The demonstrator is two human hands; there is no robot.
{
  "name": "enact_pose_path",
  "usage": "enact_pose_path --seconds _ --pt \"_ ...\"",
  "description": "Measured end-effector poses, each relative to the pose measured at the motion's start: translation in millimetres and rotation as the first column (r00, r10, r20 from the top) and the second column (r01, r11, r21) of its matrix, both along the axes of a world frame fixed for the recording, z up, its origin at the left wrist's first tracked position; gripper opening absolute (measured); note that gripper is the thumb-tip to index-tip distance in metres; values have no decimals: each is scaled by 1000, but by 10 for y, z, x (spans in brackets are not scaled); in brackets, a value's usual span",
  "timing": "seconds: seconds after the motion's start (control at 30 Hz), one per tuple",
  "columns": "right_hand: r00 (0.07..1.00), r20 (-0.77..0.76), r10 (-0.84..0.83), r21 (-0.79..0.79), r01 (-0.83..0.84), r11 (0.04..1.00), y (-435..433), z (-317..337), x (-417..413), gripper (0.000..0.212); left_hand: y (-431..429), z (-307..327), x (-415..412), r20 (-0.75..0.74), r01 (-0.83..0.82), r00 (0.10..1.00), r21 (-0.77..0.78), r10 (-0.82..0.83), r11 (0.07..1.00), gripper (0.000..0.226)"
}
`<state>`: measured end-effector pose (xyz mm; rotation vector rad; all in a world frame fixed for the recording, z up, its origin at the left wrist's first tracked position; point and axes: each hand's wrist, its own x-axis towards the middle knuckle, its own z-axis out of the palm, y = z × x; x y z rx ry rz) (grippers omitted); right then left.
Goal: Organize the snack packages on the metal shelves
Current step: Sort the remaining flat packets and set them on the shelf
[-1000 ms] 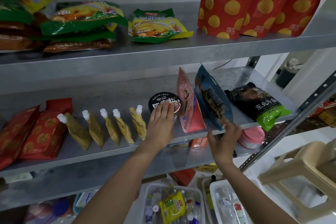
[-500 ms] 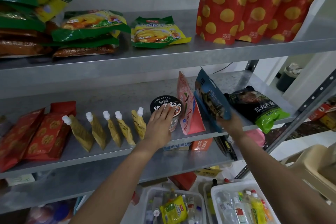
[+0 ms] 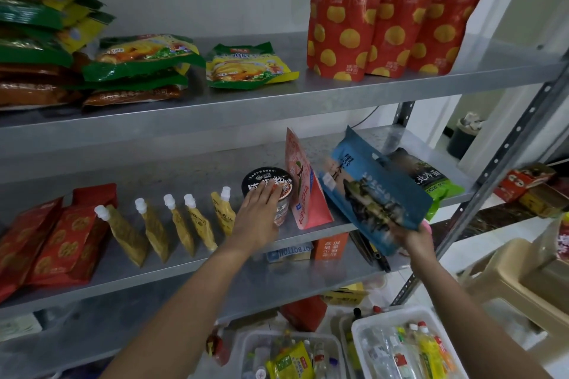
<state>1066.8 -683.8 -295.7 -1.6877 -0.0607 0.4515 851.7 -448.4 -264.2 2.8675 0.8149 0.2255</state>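
My right hand [image 3: 414, 241] grips the bottom edge of a blue snack pouch [image 3: 374, 191] and holds it tilted off the front of the middle metal shelf [image 3: 184, 255]. My left hand [image 3: 261, 212] rests with straight fingers on the lid of a black round cup [image 3: 271, 186] standing on that shelf. A pink pouch [image 3: 303, 191] stands upright between the cup and the blue pouch. A dark and green noodle bag [image 3: 431, 181] lies behind the blue pouch at the shelf's right end.
Several yellow spout pouches [image 3: 181, 228] and red packets [image 3: 61, 240] lie left of the cup. The upper shelf [image 3: 338, 92] holds green-yellow bags [image 3: 246, 66] and red spotted bags [image 3: 385, 18]. Bins of bottles [image 3: 400, 344] sit below, a beige stool [image 3: 517, 280] at the right.
My right hand took hold of the blue pouch's lower edge and lifted it forward and to the right, off the shelf. My left hand stayed on the cup.
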Motion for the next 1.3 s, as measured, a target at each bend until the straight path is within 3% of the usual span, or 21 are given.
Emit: enact_pose_path --seconds 0.17,0.33,0.43,0.53,0.63,0.73,0.77,0.83,1.0,1.17,1.3 --pt "980 -194 -36 192 74 979 -519 -151 -16 20 13 170 -15 -45 44 998 -112 -49 993 84" --pt "952 -297 76 260 4 966 -1091 -158 -94 20 -185 158 -115 368 127 927 -134 -69 983 66" --pt "930 -350 108 282 -5 959 -1376 -157 -103 34 -408 129 -158 485 181 875 -321 -3 930 63" --pt "915 -359 185 315 -68 947 -1527 -111 -93 27 -640 128 -201 481 251 873 -587 82 770 72" --pt "907 -329 264 342 -146 928 -1495 -24 -102 33 -838 141 -234 426 312 898 -795 113 520 82" --pt "882 -283 377 330 -280 902 -1335 130 -147 32 -966 197 -249 357 309 928 -899 110 310 78" --pt "869 -274 411 318 -322 892 -1279 167 -161 45 -978 194 -255 341 297 931 -915 130 273 74" --pt "853 -257 455 275 -387 880 -1189 215 -184 80 -954 148 -285 296 250 935 -941 196 229 78" --pt "843 -209 495 249 -444 861 -1030 334 -256 85 -915 35 -356 166 129 943 -981 289 144 76" --pt "828 -128 545 189 -519 833 -1003 436 -341 97 -998 -16 -350 222 176 864 -974 452 142 86" --pt "831 -60 553 143 -541 829 -1009 504 -399 108 -1045 -26 -379 264 233 836 -964 480 126 90"
